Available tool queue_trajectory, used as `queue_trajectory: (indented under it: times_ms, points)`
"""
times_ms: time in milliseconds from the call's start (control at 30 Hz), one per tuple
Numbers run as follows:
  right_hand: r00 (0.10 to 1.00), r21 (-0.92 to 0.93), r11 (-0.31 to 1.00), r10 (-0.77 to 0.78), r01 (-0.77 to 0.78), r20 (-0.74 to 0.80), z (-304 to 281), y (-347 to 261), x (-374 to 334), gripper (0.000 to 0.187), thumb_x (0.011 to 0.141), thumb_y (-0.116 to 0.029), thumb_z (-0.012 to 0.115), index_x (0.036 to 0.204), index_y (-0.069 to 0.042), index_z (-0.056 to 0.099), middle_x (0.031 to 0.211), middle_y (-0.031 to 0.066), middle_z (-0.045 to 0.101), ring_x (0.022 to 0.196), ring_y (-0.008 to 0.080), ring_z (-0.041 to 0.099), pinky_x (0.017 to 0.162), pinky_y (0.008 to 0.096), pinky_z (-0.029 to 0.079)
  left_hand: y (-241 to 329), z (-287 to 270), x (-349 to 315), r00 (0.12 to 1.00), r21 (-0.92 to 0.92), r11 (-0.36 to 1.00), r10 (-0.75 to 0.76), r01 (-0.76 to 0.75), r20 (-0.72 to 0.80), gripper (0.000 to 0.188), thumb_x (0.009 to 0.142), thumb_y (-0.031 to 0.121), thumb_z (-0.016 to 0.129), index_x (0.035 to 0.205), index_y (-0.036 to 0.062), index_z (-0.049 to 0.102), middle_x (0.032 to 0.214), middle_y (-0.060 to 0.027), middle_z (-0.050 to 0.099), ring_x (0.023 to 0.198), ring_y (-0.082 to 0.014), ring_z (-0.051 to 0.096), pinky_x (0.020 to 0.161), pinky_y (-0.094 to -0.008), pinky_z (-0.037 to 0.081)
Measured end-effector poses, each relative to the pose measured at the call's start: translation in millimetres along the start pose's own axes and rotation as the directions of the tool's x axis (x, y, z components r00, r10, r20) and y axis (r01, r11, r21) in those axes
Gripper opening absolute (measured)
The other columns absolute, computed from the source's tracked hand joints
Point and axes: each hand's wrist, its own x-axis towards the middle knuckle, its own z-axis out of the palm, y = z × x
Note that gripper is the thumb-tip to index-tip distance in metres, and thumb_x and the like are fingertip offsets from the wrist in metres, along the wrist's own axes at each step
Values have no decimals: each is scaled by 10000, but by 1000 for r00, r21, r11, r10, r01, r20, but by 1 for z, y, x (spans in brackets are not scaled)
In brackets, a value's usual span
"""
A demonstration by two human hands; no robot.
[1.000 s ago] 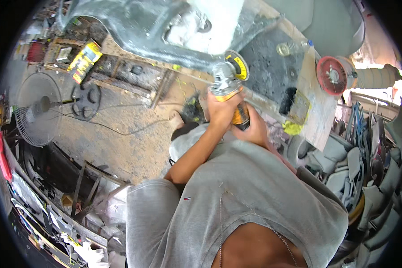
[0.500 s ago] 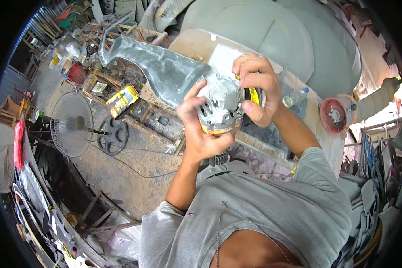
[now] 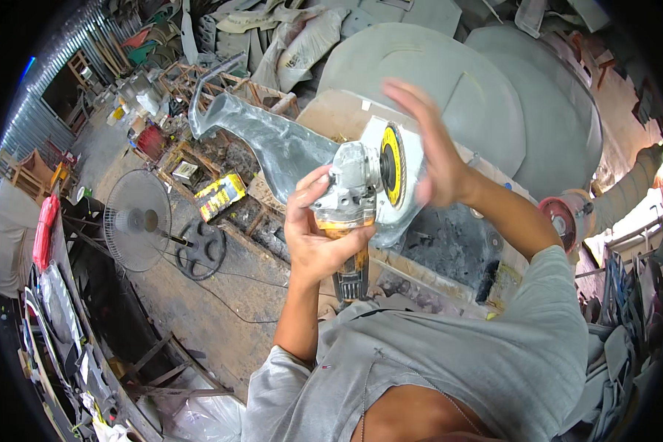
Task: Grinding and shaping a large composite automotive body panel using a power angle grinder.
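Observation:
My left hand [image 3: 311, 232] wraps round the body of an angle grinder [image 3: 352, 188], a dusty white gear head with an orange band and a dark handle pointing down toward my shirt. On the grinder's right side is a round sanding disc [image 3: 397, 166] with a yellow face and a black hub, seen nearly edge-on. My right hand [image 3: 443, 158] is apart from the disc, just to its right, fingers stretched out and smeared by motion. Behind the grinder lies a curved grey moulded part [image 3: 280, 140], its near end partly hidden by the grinder and my left hand.
Large grey panels [image 3: 420, 70] stand beyond the dusty worktable [image 3: 449, 243]. A yellow packet [image 3: 221, 197] rests on the wooden frame at left. Nearby are a pedestal fan [image 3: 136, 221], a black wheel-shaped piece [image 3: 200, 250] and a cord on the floor. A red-rimmed blower [image 3: 558, 215] is at right.
My right hand has let go of the disc and opened out, moving off to the right. The grinder has turned so that the yellow disc face shows. The view has shifted slightly.

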Motion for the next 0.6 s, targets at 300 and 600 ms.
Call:
queue_trajectory:
  times_ms: [300,600]
  points:
    - [954,494,866,202,-70,-219,40,-45,-5,412,1001,-478,465,996,-81,573,990,52,539,853,172,527,765,337,469,39,15,39,947,334,890,254,-309,198,844,569,-5,854,1276,175,429,1323,-255,465,1179,-332,548,960,-421,478]
    - [622,-648,265,-664,714,414,-19,-29,-4,655,928,-673,479,1381,-202,429,1300,182,483,1268,326,479,1077,568,379,46,24,33,987,-34,997,76,-72,143,826,566,-33,852,1262,134,440,1315,-235,435,1177,-295,546,903,-369,518]
